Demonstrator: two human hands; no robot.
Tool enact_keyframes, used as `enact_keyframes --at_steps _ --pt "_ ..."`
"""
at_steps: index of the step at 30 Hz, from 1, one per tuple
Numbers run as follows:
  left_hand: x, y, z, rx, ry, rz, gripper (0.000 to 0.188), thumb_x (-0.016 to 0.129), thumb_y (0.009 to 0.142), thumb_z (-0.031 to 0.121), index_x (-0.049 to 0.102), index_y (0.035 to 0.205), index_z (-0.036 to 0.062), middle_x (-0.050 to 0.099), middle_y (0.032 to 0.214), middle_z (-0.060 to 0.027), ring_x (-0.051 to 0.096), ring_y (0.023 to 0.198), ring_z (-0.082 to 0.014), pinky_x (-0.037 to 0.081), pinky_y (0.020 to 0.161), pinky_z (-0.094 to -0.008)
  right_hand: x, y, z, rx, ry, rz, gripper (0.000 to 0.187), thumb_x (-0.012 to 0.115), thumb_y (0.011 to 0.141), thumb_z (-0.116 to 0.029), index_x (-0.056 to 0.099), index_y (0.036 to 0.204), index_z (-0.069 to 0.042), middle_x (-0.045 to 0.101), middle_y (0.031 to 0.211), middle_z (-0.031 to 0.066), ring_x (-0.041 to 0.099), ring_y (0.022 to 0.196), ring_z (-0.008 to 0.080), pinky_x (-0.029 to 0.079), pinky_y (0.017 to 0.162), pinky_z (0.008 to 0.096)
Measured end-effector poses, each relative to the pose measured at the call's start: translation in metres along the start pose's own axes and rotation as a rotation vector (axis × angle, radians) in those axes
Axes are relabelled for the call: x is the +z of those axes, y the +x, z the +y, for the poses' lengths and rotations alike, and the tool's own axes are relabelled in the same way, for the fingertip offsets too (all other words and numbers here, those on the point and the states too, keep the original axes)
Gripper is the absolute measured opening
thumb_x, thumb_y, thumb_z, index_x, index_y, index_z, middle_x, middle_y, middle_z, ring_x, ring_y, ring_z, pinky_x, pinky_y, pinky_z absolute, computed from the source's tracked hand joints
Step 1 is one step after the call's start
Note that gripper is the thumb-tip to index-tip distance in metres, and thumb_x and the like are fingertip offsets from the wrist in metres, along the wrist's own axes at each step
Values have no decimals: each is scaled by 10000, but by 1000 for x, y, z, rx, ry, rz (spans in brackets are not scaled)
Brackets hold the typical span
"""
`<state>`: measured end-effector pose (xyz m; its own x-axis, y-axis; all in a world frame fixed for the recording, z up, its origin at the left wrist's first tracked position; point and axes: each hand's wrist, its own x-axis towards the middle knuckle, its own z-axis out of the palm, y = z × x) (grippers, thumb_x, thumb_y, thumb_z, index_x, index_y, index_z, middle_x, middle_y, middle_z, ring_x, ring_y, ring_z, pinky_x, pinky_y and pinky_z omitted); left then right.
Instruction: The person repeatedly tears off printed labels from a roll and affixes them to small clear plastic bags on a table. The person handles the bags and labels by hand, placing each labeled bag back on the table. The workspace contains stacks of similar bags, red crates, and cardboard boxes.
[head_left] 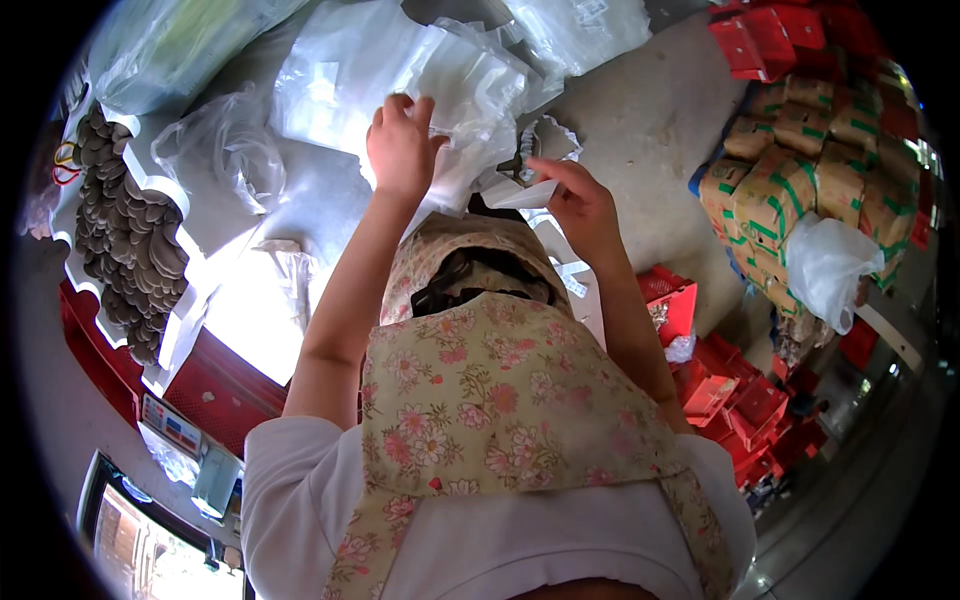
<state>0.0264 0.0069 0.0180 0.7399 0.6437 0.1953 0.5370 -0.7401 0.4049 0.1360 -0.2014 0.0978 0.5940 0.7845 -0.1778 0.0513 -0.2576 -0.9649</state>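
Observation:
My left hand (403,148) is over a pile of clear plastic bags (340,85), its fingers apart and slightly bent. Whether its fingertips press on the plastic cannot be made out. To the right, my right hand (585,210) pinches a thin white piece of plastic or paper (525,195), with the index finger stretched out to the left. A loose, crumpled clear bag (240,150) lies on the white tabletop left of my left hand. Grey-brown oyster mushrooms (130,230) are heaped at the far left.
A digital scale (172,428) stands at the lower left, near a red crate (220,385). Taped brown cartons (775,200) are stacked at the right, with a white plastic bag (830,262) on them. Several red crates (735,400) stand at the lower right.

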Motion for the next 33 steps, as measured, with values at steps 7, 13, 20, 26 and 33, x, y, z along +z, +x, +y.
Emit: enact_keyframes --at_steps 7,13,20,26,33 --pt "-11 -24 -17 29 -105 -217 86 756 673 145 682 716 134 648 807 41 604 815 -201 412 718 -359 -1 1 8 -226 25 114 249 582 736 149 676 890 -23 591 931 41 618 887 155 498 760 241" --pt "-5 -23 -28 -109 -426 -161 60 693 774 90 663 777 38 647 825 -79 612 736 -279 469 651 -372 -3 2 -1 15 121 164 247 526 809 138 658 953 -12 655 948 57 631 887 124 514 764 255" --pt "-36 2 -68 -690 -473 394 131 581 916 112 610 884 -11 607 791 -97 568 721 -191 461 683 -320 4 15 2 140 129 45 172 508 870 57 650 953 9 669 841 36 635 774 96 508 685 237" --pt "-79 -7 24 -334 -1243 -347 160 633 924 106 616 1043 -1 635 1009 -60 577 875 -97 474 765 -233 20 25 5 155 143 45 122 531 893 22 645 934 18 661 837 30 625 766 88 502 680 230" --pt "-47 -30 35 -427 -1294 -262 92 738 815 37 695 888 -2 654 778 -14 572 708 -70 459 648 -216 24 29 7 52 -84 134 86 647 849 -68 644 910 -6 628 768 14 558 688 77 451 624 236"
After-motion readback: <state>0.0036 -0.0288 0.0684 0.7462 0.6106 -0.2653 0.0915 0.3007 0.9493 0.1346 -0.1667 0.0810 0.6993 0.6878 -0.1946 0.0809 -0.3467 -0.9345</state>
